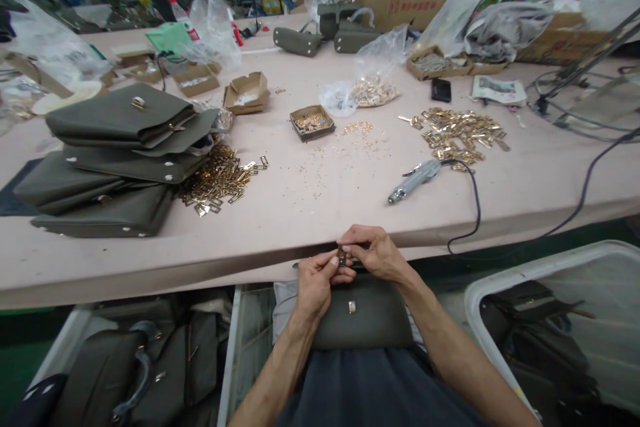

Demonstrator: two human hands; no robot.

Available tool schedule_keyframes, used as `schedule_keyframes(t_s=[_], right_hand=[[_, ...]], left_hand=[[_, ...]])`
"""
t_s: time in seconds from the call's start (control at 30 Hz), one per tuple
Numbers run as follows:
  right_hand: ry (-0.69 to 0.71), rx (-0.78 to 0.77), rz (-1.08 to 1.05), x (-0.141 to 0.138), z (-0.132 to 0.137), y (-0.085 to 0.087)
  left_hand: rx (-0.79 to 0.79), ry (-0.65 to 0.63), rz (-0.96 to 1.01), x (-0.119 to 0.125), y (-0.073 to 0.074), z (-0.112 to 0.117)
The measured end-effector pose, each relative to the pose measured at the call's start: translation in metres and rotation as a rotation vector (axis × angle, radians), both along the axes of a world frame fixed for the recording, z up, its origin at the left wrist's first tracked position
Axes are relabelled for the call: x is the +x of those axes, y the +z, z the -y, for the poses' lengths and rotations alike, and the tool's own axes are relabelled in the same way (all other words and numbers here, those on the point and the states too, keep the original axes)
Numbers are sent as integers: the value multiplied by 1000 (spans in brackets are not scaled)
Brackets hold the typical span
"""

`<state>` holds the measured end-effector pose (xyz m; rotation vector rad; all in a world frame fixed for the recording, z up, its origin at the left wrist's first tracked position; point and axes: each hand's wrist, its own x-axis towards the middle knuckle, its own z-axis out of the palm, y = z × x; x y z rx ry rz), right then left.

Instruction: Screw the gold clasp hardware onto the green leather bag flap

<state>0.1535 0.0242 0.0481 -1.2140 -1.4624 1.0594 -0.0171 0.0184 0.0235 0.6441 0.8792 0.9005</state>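
My left hand (pixel 316 277) and my right hand (pixel 374 252) meet just below the table's front edge. Between their fingertips they pinch a small dark metal fitting (pixel 343 257). Under the hands an olive-green leather bag (pixel 365 313) rests on my lap, with a small gold stud on its front. An electric screwdriver (pixel 414 181) with a black cord lies on the table just beyond the hands.
A stack of olive bags (pixel 120 160) sits at the left beside a pile of gold fittings (pixel 217 180). More gold fittings (pixel 460 135) lie at the right, a small box of screws (pixel 312 123) in the middle. Bins with bags stand under the table, a white bin (pixel 505 280) at the right.
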Motion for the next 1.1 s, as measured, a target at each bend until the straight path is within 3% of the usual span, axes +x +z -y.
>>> schedule_keyframes(t_s=[0.37, 0.53, 0.77, 0.87, 0.97, 1.1], right_hand=[[12, 22, 12, 0, 2, -2], [-24, 48, 34, -2, 4, 0], [-63, 11, 48, -13, 6, 2], [-92, 57, 151, -13, 8, 8], [-304, 122, 293, 11, 4, 17], [-930, 16, 536, 76, -22, 28]], left_hand=[[20, 90, -33, 5, -7, 4], [32, 70, -39, 5, -5, 4], [127, 89, -196, 7, -13, 3], [176, 107, -242, 10, -13, 2], [175, 108, -255, 13, -11, 3], [158, 88, -245, 14, -9, 6]])
